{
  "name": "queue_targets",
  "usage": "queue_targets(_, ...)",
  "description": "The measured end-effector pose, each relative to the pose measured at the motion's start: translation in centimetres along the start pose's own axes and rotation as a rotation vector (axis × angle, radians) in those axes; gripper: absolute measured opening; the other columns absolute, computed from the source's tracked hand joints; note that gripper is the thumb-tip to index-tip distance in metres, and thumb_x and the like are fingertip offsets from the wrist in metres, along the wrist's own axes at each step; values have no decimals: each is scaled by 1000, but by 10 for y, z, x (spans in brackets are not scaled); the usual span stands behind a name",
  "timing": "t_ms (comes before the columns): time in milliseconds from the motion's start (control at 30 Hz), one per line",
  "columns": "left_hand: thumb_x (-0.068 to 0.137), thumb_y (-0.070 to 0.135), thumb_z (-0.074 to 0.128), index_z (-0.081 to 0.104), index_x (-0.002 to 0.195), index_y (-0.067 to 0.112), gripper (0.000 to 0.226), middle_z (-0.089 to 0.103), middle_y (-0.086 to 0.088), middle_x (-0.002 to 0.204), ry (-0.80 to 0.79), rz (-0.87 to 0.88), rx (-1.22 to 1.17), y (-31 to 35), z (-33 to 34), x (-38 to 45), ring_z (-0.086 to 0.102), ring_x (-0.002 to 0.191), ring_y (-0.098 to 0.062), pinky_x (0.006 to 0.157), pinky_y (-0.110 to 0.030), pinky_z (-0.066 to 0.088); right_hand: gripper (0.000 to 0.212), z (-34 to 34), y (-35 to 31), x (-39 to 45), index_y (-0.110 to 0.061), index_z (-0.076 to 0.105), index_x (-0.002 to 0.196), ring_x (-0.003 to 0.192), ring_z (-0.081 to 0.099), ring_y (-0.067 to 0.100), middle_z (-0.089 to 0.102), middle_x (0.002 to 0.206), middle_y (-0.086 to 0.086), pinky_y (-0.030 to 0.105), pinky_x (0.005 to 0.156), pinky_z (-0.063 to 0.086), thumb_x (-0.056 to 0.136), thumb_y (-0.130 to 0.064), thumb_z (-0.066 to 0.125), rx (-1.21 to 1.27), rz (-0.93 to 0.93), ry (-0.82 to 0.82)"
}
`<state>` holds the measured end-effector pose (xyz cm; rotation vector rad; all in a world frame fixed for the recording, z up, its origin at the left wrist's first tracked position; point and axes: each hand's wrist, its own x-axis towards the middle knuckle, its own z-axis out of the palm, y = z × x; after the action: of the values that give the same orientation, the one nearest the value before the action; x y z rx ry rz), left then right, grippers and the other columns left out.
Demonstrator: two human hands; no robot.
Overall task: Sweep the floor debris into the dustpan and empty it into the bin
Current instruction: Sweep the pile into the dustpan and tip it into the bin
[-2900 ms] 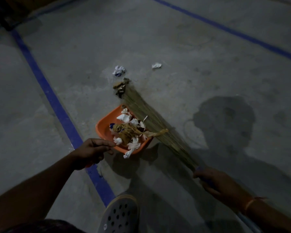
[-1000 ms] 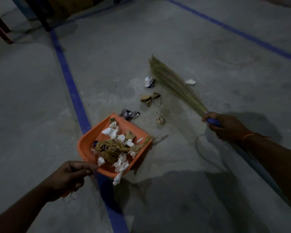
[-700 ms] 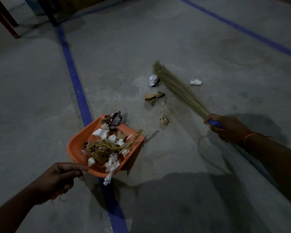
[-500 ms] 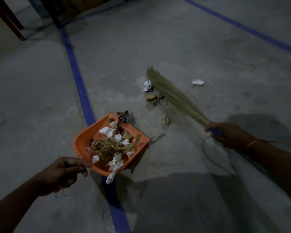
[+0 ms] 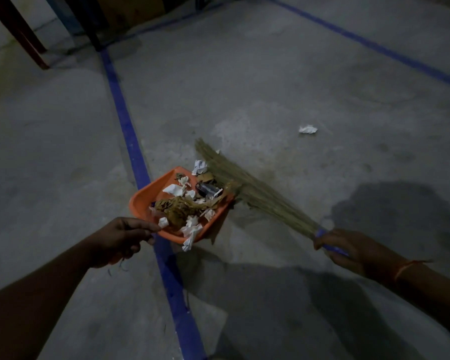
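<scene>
An orange dustpan (image 5: 143,197) sits on the concrete floor beside a blue line, piled with white paper scraps, brown wrappers and a dark foil packet (image 5: 207,190). My left hand (image 5: 120,236) grips its near edge. A grass broom (image 5: 247,189) lies with its bristles against the pan's open mouth, where a crumpled white paper (image 5: 199,166) and brown bits sit at the lip. My right hand (image 5: 348,249) holds the broom's blue handle. One white paper ball (image 5: 307,129) lies alone farther out on the floor.
A blue floor line (image 5: 130,131) runs from far left down under the dustpan; another crosses the top right. Dark furniture legs (image 5: 18,29) stand at the back left. My shadow falls across the lower floor.
The broom has swept left and toward me, pushing the loose white paper and brown scraps from the floor to the dustpan's mouth. The dustpan stays in my left hand.
</scene>
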<state>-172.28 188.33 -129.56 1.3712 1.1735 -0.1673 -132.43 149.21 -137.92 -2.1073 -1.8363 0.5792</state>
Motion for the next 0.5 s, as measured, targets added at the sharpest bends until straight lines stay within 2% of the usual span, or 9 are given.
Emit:
queue_targets(67, 101, 1, 52, 80, 107, 10, 30, 72, -27, 103, -5, 4, -9, -4, 1, 0, 50, 56, -19, 46, -27, 37, 29, 3, -5, -4, -46, 51, 117, 89, 59, 6, 61, 109, -9, 29, 80, 54, 95, -58, 35, -11, 0, 4)
queue_targets(233, 102, 2, 51, 79, 110, 10, 30, 72, -27, 104, -5, 33, -23, -13, 4, 0, 52, 55, -18, 45, -25, 39, 38, 7, -17, -15, -49, 51, 118, 87, 59, 3, 60, 107, -10, 27, 78, 55, 95, -64, 24, -31, -20, 2)
queue_targets(300, 102, 1, 51, 79, 109, 10, 30, 72, -27, 103, 0, 46, -30, -16, 5, 0, 52, 54, -18, 44, -25, 38, 32, 6, -23, -19, -47, 51, 118, 87, 59, 3, 59, 108, -11, 26, 77, 54, 97, -59, 30, -23, -28, 9)
queue_targets(400, 101, 2, 52, 79, 110, 11, 29, 72, -26, 102, -1, 61, -36, -18, 8, -1, 51, 54, -18, 44, -26, 38, 22, 6, -35, -25, -45, 52, 118, 86, 51, -3, 47, 108, -22, 16, 77, 46, 98, -43, 43, -24, -83, 6)
queue_targets(500, 100, 3, 53, 79, 112, 12, 29, 73, -25, 100, -1, 67, -36, -22, 10, -1, 50, 53, -18, 44, -26, 37, 21, 4, -47, -31, -41, 55, 117, 89, 51, 2, 39, 109, -26, 20, 80, 45, 98, -35, 47, 0, -151, -7)
